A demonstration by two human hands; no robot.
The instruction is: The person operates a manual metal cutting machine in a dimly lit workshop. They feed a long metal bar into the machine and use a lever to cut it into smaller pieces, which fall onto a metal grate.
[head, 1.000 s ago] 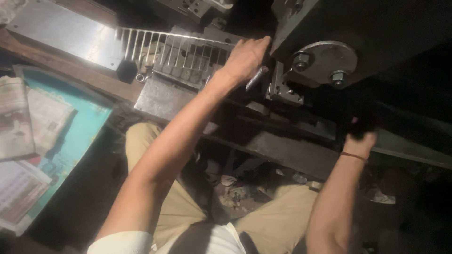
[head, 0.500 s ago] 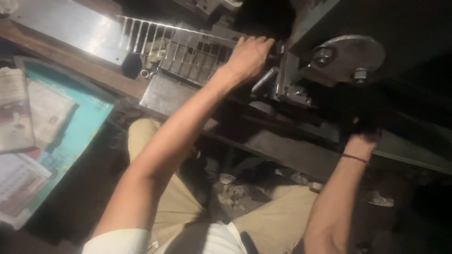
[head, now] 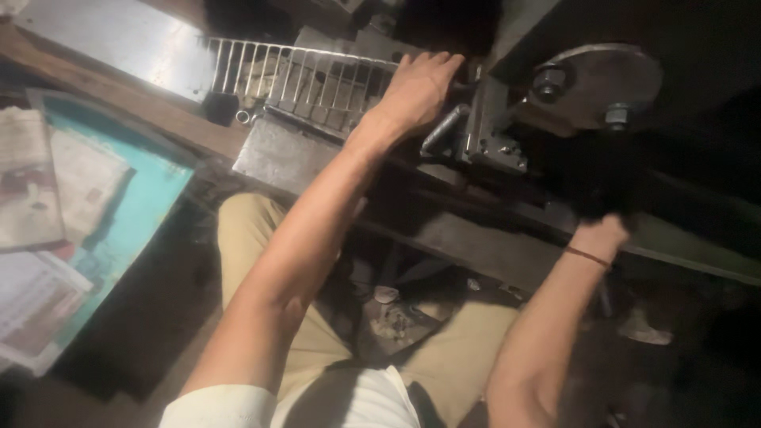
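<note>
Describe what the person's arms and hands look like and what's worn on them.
Both forearms are bare, with no gloves on the left hand or the right hand. A thin dark band circles the right wrist. A short white sleeve covers the left upper arm.

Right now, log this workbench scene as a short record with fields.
Left hand: resting on the wire grille at the dark machine
Right hand: reaching into shadow under the round metal plate, grip hidden
Metal handle: just below the left hand
Left side: papers on a teal surface
Posture: seated, tan trousers
</note>
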